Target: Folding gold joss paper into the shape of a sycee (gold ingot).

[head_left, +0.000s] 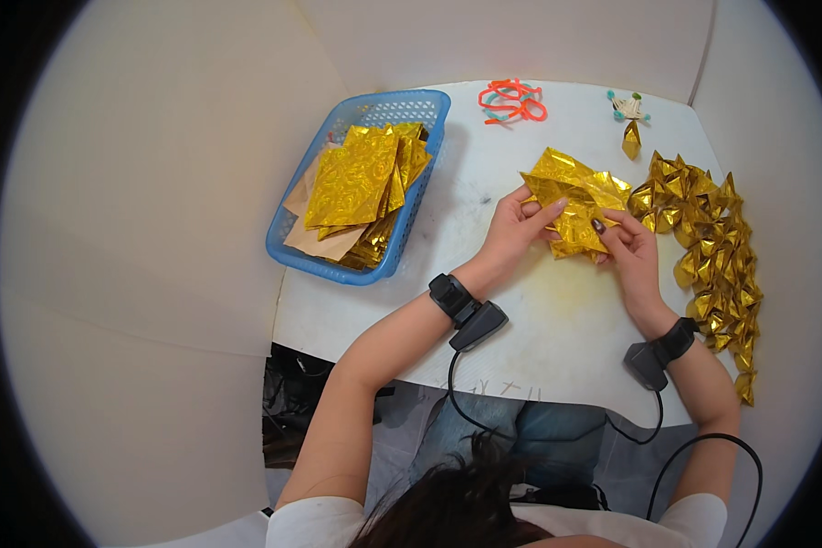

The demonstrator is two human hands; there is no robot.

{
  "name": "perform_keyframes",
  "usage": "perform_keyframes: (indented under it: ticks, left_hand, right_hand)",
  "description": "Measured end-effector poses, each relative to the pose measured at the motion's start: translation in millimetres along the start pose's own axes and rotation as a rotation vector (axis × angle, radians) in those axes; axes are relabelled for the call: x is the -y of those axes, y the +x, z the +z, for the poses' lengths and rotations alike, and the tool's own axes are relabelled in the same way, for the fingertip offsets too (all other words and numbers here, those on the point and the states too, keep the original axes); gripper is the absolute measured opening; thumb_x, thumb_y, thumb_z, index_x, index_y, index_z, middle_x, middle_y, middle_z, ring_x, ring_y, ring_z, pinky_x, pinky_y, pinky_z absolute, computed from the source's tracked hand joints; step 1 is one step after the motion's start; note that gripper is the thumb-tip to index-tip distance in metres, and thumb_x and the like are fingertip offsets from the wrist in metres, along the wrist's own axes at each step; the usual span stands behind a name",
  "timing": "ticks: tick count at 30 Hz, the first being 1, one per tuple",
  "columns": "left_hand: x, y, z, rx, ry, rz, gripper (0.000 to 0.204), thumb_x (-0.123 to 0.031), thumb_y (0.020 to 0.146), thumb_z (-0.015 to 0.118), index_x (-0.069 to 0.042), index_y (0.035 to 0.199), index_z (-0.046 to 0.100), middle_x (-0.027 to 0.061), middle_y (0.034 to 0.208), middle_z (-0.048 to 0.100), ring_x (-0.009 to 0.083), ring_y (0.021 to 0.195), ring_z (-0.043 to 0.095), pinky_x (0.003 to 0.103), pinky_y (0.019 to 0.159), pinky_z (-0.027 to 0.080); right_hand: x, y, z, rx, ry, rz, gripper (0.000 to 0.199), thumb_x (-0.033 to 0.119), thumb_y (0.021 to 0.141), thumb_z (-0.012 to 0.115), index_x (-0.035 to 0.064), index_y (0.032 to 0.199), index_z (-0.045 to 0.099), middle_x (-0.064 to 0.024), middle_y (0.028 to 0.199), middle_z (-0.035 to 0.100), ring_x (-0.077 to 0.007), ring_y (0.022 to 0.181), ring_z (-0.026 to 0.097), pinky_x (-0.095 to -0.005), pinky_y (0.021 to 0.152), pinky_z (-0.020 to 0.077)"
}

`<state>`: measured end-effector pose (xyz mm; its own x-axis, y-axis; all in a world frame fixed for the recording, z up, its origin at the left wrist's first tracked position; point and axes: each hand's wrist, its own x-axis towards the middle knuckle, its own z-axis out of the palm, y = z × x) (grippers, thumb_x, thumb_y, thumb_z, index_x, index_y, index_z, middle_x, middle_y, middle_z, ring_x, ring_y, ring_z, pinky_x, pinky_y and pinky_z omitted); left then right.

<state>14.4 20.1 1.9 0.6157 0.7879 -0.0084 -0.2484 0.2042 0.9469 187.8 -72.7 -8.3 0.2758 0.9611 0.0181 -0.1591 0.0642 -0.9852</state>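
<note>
Between my hands, above the white table, is a creased sheet of shiny gold foil paper, partly folded. My left hand pinches its left side, with the thumb on top and the other fingers partly hidden behind it. On the lower right side, my right hand grips the same sheet between thumb and fingers. Just right of the sheet lies a long heap of folded gold paper pieces, pointed in shape, running down the table's right edge.
A blue plastic basket at the left holds gold foil sheets and brown paper. Orange and teal fuzzy wires lie at the back. A small white-and-teal ornament with a gold piece lies at back right. Cables hang from both wrist devices.
</note>
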Motion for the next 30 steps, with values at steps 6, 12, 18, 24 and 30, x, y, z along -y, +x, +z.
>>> perform_keyframes:
  ticks: [6,12,18,24,30]
  left_hand:
    - [-2.1,-2.2,1.3,0.045,-0.009,-0.001,0.030,-0.017,0.091,0.060,-0.003,0.117,0.054,0.0048,0.101,0.067,0.0088,0.086,0.064,0.024,0.071,0.052]
    - [8.9,1.0,-2.9,0.160,0.202,0.039,0.031,-0.014,0.090,0.062,0.000,0.117,0.055,0.0060,0.101,0.067,0.0096,0.088,0.064,0.025,0.074,0.052]
    - [5.9,0.4,-3.4,0.164,0.210,-0.035,0.025,-0.012,0.089,0.063,0.002,0.110,0.061,0.0059,0.097,0.068,0.0083,0.083,0.064,0.023,0.072,0.051]
    - [-1.0,-3.8,1.7,0.159,0.213,0.030,0.022,-0.011,0.088,0.064,0.003,0.105,0.064,0.0061,0.094,0.069,0.0056,0.080,0.062,0.020,0.070,0.049]
    - [3.1,-2.4,-3.7,0.167,0.210,0.035,0.024,-0.010,0.087,0.064,0.003,0.107,0.063,0.0058,0.094,0.069,0.0048,0.081,0.062,0.019,0.070,0.049]
  right_hand:
    - [1.7,-4.5,4.7,0.103,-0.094,-0.020,0.030,0.008,0.091,0.055,0.0017,0.120,0.053,-0.0004,0.079,0.064,-0.0038,0.075,0.057,-0.0200,0.062,0.0462]
    - [-0.5,-2.9,-0.8,0.130,-0.133,-0.009,0.029,0.007,0.089,0.057,0.0018,0.117,0.052,0.0015,0.074,0.061,-0.0020,0.070,0.053,-0.0184,0.064,0.0410]
    - [-1.5,-1.7,1.2,0.132,-0.153,-0.019,0.027,0.007,0.085,0.062,0.0013,0.110,0.053,0.0025,0.072,0.059,-0.0013,0.068,0.052,-0.0178,0.063,0.0399]
    - [3.3,-4.8,4.3,0.218,-0.324,-0.108,0.039,0.002,0.075,0.072,0.0000,0.108,0.053,0.0023,0.072,0.056,-0.0014,0.062,0.052,-0.0162,0.056,0.0409]
    - [3.2,-4.5,6.3,0.259,-0.323,-0.095,0.041,0.004,0.076,0.073,-0.0024,0.111,0.052,0.0011,0.073,0.057,-0.0018,0.061,0.052,-0.0160,0.054,0.0402]
